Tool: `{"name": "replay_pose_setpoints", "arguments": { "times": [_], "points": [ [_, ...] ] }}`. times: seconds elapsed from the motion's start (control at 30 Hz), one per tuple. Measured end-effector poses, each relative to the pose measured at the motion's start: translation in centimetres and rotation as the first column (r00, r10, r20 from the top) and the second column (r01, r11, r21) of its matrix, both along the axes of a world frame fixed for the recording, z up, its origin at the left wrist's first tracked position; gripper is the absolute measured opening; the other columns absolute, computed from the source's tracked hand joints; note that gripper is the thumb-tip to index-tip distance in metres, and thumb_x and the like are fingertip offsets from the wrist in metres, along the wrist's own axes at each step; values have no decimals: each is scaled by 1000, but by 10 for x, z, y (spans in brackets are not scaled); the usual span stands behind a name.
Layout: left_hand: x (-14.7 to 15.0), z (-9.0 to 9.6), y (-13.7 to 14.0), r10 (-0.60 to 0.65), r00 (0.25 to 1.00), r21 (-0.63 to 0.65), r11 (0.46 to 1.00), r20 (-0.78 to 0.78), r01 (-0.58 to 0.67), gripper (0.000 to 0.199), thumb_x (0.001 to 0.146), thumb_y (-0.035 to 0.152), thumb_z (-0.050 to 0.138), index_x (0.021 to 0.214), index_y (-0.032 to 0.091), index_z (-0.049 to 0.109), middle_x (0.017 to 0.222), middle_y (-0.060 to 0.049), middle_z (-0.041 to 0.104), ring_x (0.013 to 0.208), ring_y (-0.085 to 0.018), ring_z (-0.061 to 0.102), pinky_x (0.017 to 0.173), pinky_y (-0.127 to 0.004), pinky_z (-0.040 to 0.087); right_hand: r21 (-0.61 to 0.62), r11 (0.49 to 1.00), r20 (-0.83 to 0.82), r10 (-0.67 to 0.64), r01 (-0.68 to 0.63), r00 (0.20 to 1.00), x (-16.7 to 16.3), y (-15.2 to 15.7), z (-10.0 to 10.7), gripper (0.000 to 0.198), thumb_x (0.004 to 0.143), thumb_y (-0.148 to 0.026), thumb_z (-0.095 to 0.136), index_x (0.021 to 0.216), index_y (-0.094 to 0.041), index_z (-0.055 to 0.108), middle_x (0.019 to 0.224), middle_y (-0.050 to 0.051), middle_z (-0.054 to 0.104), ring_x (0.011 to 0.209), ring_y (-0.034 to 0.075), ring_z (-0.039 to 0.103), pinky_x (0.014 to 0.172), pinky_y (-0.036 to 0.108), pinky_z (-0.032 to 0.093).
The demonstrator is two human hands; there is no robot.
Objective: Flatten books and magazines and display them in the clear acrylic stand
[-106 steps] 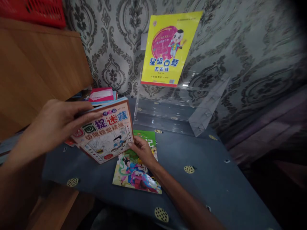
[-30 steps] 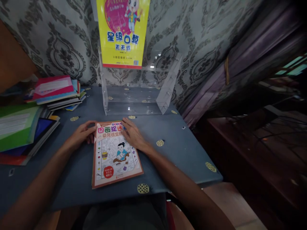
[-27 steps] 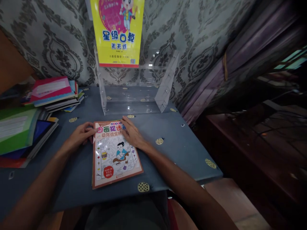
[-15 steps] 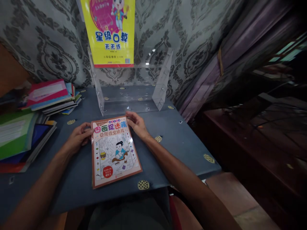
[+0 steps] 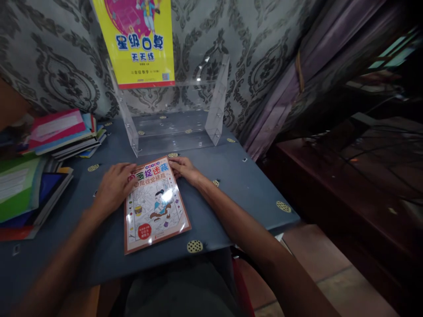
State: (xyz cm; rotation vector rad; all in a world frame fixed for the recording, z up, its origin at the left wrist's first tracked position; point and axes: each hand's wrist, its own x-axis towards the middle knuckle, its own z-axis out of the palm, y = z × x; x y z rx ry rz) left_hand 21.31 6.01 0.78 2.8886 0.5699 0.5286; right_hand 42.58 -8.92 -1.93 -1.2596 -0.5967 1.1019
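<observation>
two corners to steady evenly, without creasing, on the book (image 5: pixel 158 200), near the front edge of the desk (image 5: pixel 214 232): left hand (image 5: pixel 114 185) laid over one, right hand (image 5: pixel 185 169) curled at the other, firm grip or light touch impossible to tell. glossy, glare-streaked oblong cover; matte-looking blue-grey surface beneath; clear, flat-panelled stand (image 5: pixel 216 105) beyond.
</observation>
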Motion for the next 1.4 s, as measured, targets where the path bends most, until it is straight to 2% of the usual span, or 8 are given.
{"name": "replay_pose_setpoints", "arguments": {
  "times": [0.1, 0.27, 0.6, 0.87, 1.03, 1.2, 1.3, 1.4],
  "points": [
    [21, -9, -15, -214, 975, 31, 976, -66, 217, 49, 102, 45, 35, 140, 21, 54, 155, -14, 44, 146, -35, 34, 114, -58, 34, 9, 1000, 1, 7, -7, 1000, 0, 0, -2, 11, 91, -24, 64, 97, -16, 68, 66, -3, 68, 53, 9, 61, 47, 16, 48],
    [34, -18, -35, -351, 929, -9, 936, -115, 353, 49, 105, 45, 33, 150, 30, 45, 167, -9, 24, 154, -33, 16, 119, -61, 25, 36, 999, 47, -4, 2, 999, 1, 2, -8, 12, 92, -22, 62, 99, -15, 68, 65, -3, 67, 52, 9, 60, 49, 18, 49],
    [-10, -5, -93, -641, 733, -83, 763, -227, 641, 46, 101, 45, 47, 146, 48, 44, 168, 3, 19, 154, -31, 18, 123, -60, 18, 15, 1000, 75, -8, 7, 997, 1, 4, -7, 11, 93, -18, 57, 96, -16, 68, 65, -3, 67, 52, 9, 60, 45, 16, 47],
    [-33, 2, -108, -683, 690, -156, 729, -240, 667, 48, 101, 41, 49, 148, 49, 39, 168, 4, 19, 155, -26, 19, 125, -56, 18, 17, 1000, 92, 8, -10, 996, 2, 3, -11, 9, 92, -24, 61, 96, -18, 66, 66, -2, 68, 53, 9, 61, 46, 16, 50],
    [-36, -4, -89, -597, 779, -158, 802, -193, 576, 53, 103, 43, 42, 155, 40, 31, 166, 1, 27, 154, -24, 22, 125, -53, 21, 21, 1000, 103, -13, 10, 995, 3, 5, -15, 12, 90, -25, 62, 98, -18, 67, 66, -2, 68, 52, 10, 61, 46, 16, 50],
    [-43, -29, -55, -138, 985, -64, 989, -103, 132, 55, 104, 47, 35, 156, 28, 32, 163, -10, 33, 152, -32, 25, 120, -62, 25, 19, 1000, 116, -18, 15, 993, 2, 5, -14, 13, 90, -25, 62, 97, -18, 70, 66, -1, 70, 54, 11, 63, 47, 18, 50],
    [-54, -38, -51, 7, 999, -100, 995, -48, -11, 62, 103, 49, 36, 158, 23, 27, 163, -15, 33, 152, -33, 25, 117, -61, 31, 18, 1000, 119, -25, 23, 993, 2, 4, -13, 13, 88, -26, 64, 96, -18, 71, 64, -2, 69, 52, 10, 62, 44, 16, 48],
    [-70, -39, -63, -32, 999, -124, 992, -26, 29, 58, 103, 45, 37, 157, 25, 30, 162, -12, 36, 152, -31, 26, 119, -59, 30, 26, 999, 110, -21, 19, 994, 2, 4, -12, 14, 87, -26, 65, 96, -17, 71, 64, -2, 69, 51, 10, 62, 45, 16, 48]
  ]
}}
